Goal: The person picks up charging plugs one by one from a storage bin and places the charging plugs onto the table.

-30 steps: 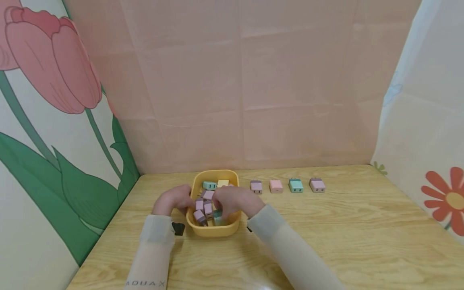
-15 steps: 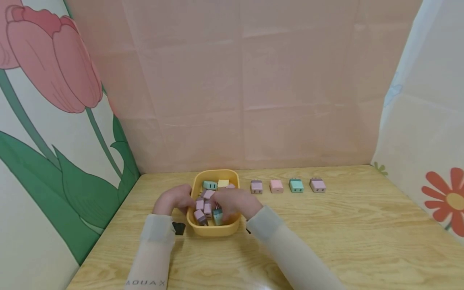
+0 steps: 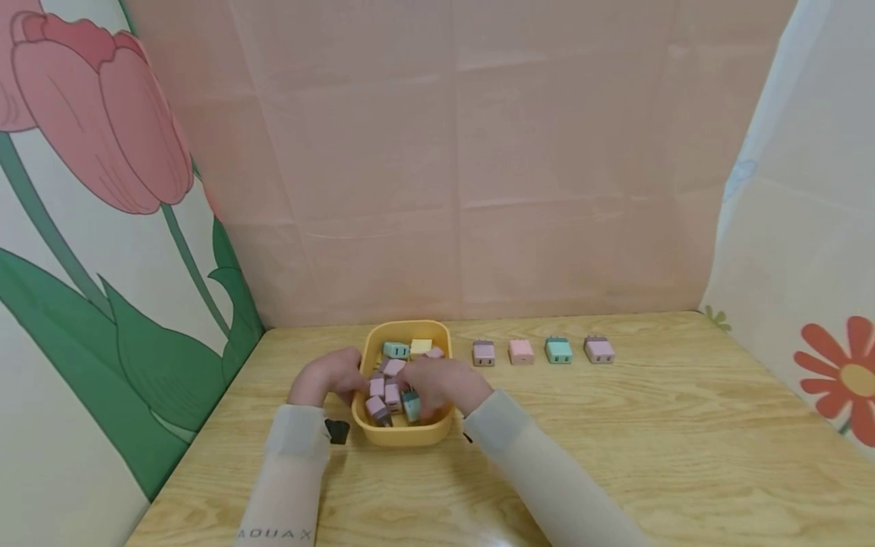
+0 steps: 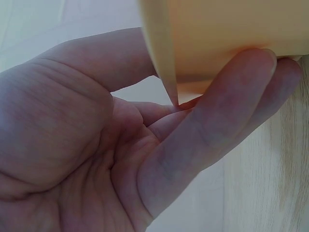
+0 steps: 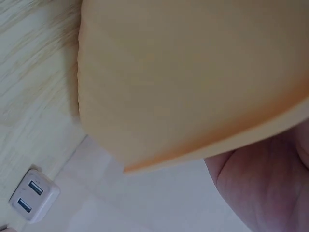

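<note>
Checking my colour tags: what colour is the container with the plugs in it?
The container is a warm yellow, seen best in the head view.

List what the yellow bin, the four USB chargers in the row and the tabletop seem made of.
Yellow bin: probably moulded plastic, smooth and satin; the thin wall is evenly coloured.
USB chargers: likely hard plastic, low sheen, with rounded edges and neat port slots.
Tabletop: wood or wood-print laminate, I cannot tell which; grain streaks show, and a faint glint suggests light gloss.
</note>
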